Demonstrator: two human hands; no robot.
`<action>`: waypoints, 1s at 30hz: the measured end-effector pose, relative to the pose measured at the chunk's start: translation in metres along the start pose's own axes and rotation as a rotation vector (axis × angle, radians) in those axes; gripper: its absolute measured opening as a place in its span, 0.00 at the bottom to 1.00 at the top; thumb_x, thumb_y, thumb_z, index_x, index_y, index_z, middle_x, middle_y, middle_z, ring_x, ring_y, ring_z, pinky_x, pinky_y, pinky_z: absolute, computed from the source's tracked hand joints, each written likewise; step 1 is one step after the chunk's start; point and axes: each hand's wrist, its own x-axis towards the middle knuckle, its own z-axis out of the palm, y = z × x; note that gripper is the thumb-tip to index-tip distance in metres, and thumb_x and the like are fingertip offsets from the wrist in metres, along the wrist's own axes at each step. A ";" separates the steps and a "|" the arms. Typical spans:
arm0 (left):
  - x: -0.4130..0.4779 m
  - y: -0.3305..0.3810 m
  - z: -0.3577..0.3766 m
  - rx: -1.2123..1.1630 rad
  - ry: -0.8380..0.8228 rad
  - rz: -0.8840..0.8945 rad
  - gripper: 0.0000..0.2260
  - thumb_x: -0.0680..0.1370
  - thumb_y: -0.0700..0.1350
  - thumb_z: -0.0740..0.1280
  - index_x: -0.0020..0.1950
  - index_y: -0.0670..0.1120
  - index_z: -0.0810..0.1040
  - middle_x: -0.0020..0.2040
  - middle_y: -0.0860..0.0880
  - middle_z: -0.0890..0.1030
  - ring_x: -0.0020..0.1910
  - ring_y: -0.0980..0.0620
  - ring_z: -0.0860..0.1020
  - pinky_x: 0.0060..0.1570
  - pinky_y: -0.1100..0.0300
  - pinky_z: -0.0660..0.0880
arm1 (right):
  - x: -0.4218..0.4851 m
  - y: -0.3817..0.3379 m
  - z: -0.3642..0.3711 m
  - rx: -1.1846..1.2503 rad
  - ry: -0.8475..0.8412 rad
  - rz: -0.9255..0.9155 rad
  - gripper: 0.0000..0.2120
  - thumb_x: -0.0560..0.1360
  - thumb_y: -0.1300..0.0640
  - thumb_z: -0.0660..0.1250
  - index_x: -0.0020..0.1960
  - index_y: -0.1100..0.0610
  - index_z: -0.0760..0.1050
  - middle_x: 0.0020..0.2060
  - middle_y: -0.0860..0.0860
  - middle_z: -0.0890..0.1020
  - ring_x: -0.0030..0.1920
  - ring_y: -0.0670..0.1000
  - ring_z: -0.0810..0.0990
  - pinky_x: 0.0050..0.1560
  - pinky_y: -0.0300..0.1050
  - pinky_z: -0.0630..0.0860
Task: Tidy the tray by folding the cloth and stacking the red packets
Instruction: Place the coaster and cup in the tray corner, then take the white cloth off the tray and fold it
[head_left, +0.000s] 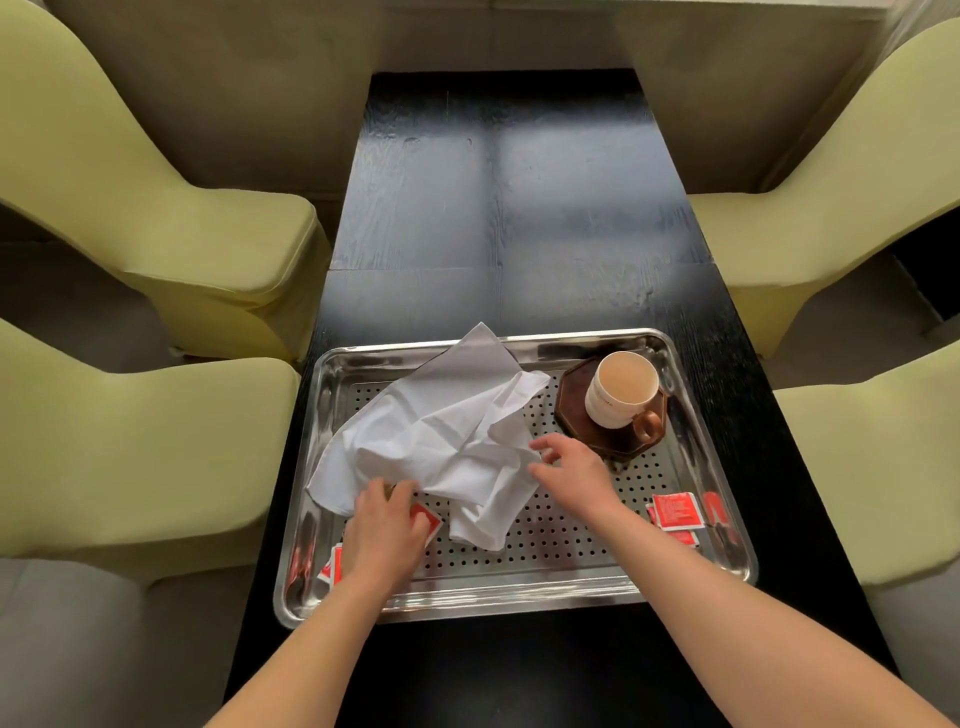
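Both left hand (385, 527) and right hand (574, 467) touch cloth (447, 431).

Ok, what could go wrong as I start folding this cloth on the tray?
The cup holds a drink and stands close to a corner of the cloth; a swung corner could tip it. A red packet beside the left hand lies at the cloth's near edge and might get dragged or folded in.
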 end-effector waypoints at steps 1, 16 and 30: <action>0.006 0.000 -0.003 0.019 -0.006 -0.002 0.20 0.78 0.49 0.62 0.70 0.53 0.71 0.71 0.42 0.66 0.68 0.43 0.66 0.64 0.47 0.69 | 0.003 -0.005 0.004 -0.014 -0.018 -0.019 0.17 0.76 0.54 0.68 0.64 0.48 0.78 0.57 0.50 0.78 0.57 0.52 0.77 0.50 0.44 0.71; 0.055 0.006 -0.014 -0.131 -0.160 -0.075 0.23 0.77 0.49 0.62 0.70 0.42 0.70 0.77 0.44 0.62 0.76 0.43 0.56 0.72 0.46 0.62 | 0.051 -0.046 0.027 -0.182 -0.073 -0.139 0.33 0.77 0.44 0.68 0.78 0.43 0.58 0.74 0.53 0.67 0.73 0.57 0.67 0.70 0.56 0.68; 0.053 0.006 -0.023 -0.465 -0.149 -0.188 0.19 0.77 0.45 0.66 0.67 0.43 0.72 0.67 0.43 0.70 0.60 0.47 0.72 0.57 0.53 0.70 | 0.024 -0.101 -0.022 0.807 0.328 0.006 0.08 0.71 0.67 0.74 0.44 0.55 0.84 0.40 0.49 0.86 0.44 0.50 0.83 0.54 0.49 0.81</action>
